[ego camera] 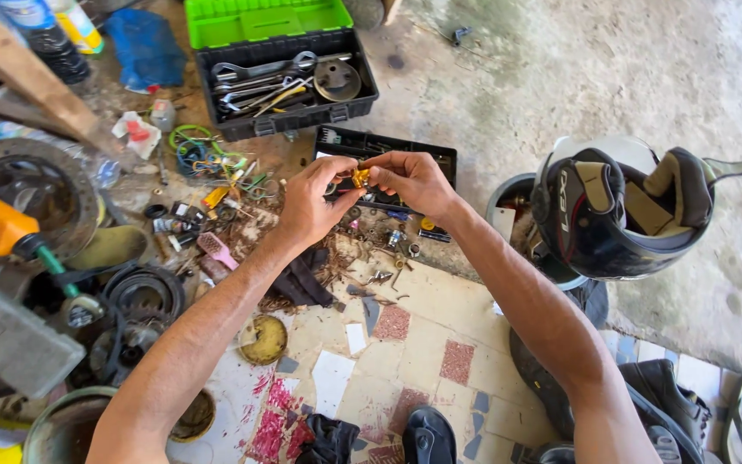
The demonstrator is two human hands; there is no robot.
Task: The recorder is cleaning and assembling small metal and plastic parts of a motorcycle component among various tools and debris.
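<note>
Both hands, left hand (pixel 313 203) and right hand (pixel 412 179), fingers clamped on small gold metal fitting (pixel 360 177), frame centre; step judged: fitting parts together above black open toolbox (pixel 289 82).

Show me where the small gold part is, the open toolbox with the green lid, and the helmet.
small gold part (pixel 360 177), head view, on its visible middle between both hands' fingertips.
open toolbox (pixel 227 123), head view, on its black front wall.
helmet (pixel 581 249), head view, on its dark outer shell.
</note>
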